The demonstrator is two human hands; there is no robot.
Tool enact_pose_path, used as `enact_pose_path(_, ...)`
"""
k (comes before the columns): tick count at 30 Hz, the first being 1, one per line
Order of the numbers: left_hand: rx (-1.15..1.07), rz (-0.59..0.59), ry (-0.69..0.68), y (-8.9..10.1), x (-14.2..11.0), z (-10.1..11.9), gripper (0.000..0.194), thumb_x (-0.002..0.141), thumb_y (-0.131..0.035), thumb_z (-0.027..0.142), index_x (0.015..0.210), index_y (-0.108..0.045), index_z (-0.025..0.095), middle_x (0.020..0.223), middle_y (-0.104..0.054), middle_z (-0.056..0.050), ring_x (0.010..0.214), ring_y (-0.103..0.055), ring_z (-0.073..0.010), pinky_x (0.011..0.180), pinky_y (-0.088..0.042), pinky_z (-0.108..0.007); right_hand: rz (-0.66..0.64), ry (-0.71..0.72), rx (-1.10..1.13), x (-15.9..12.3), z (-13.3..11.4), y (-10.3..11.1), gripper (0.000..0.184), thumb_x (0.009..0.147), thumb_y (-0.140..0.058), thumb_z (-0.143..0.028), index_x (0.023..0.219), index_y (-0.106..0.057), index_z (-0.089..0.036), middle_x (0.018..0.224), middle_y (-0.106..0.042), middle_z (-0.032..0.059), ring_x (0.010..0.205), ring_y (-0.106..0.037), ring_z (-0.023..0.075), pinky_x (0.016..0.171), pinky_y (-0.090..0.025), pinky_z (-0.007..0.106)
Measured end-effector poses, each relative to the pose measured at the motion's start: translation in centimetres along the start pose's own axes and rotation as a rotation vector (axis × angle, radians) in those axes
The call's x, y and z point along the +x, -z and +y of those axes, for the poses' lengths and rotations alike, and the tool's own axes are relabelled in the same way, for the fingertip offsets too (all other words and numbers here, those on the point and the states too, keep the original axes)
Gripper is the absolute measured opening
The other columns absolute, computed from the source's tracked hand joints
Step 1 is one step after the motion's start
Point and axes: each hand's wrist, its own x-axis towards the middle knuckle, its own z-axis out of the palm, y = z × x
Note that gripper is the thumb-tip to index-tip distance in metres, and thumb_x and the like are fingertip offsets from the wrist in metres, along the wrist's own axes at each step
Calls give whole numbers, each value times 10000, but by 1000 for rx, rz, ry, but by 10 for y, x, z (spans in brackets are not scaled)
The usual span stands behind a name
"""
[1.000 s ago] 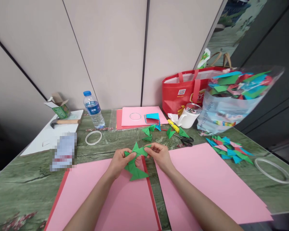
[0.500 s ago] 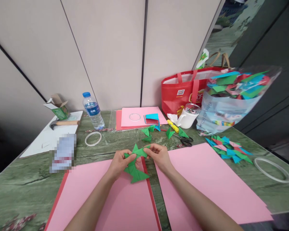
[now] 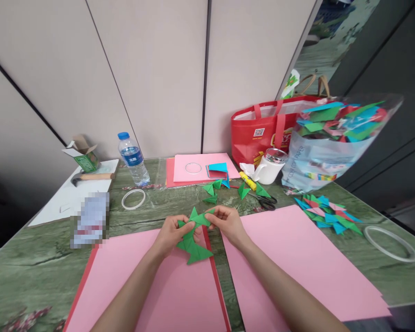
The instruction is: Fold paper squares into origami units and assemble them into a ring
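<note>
2 bare hands, left (image 3: pixel 173 234) and right (image 3: pixel 228 224), each pinch the green folded paper (image 3: pixel 195 251) between closed thumb and fingers, above the near edge of the left pink sheets (image 3: pixel 152 281). Working these folds well probably calls for light fingertip pressure, the left steadying while the right lines up the points without creasing them. Beyond, a clear plastic bag (image 3: pixel 318 161) bulges with blue, green, red and pink folded pieces, beside a red tote bag (image 3: pixel 245 138) whose contents I cannot tell.

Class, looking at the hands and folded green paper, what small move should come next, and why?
Probably press the right end of the green paper with the right hand: its thumb and fingers pinch there, while the left hand grips further left.
</note>
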Motion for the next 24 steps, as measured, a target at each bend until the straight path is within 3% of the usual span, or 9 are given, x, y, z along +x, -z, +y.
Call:
enact_pose_path(6,-155,-95,61,-2,-1,1,311,619,-683,377,789,-628,122,694,-671,-68,635,-626,-190,560,-475,-272,-82,15,-26,5,7,4,246,652,-644,-401,688,-610,-160,587,-565,-17,482,-517,97,437,-484,221)
enact_pose_path(10,-254,-164,129,0,-1,3,299,647,-672,370,759,-636,95,661,-671,-85,646,-635,-203,658,-495,-348,-112,38,-123,5,12,2,236,680,-624,-392,741,-614,-164,613,-570,-10,492,-530,109,445,-482,235)
enact_pose_path(13,-310,-128,150,1,1,2,299,653,-672,366,729,-643,79,624,-667,-86,611,-631,-186,625,-500,-316,39,174,-318,9,17,6,231,763,-534,-384,811,-632,-181,828,-594,66,702,-583,174,534,-508,284)
enact_pose_path(16,-407,-52,116,1,3,2,253,655,-684,314,761,-640,87,673,-679,-86,618,-636,-172,611,-505,-288,254,336,-663,18,29,16,233,800,-486,-344,873,-657,-203,1083,-503,124,1004,-503,251,795,-462,409)
enact_pose_path(20,-484,-18,131,3,5,3,182,664,-683,232,764,-618,94,730,-690,-110,652,-656,-188,650,-520,-303,142,368,-965,28,50,24,323,812,-465,-283,1121,-556,-254,1238,-426,112,1172,-371,279,929,-340,489)
enact_pose_path(24,-464,-35,162,6,4,4,158,662,-685,213,724,-589,103,616,-681,-96,632,-664,-203,643,-521,-301,78,358,-1016,31,59,22,395,826,-420,-254,1219,-452,-228,1224,-466,101,1217,-322,279,956,-300,505)
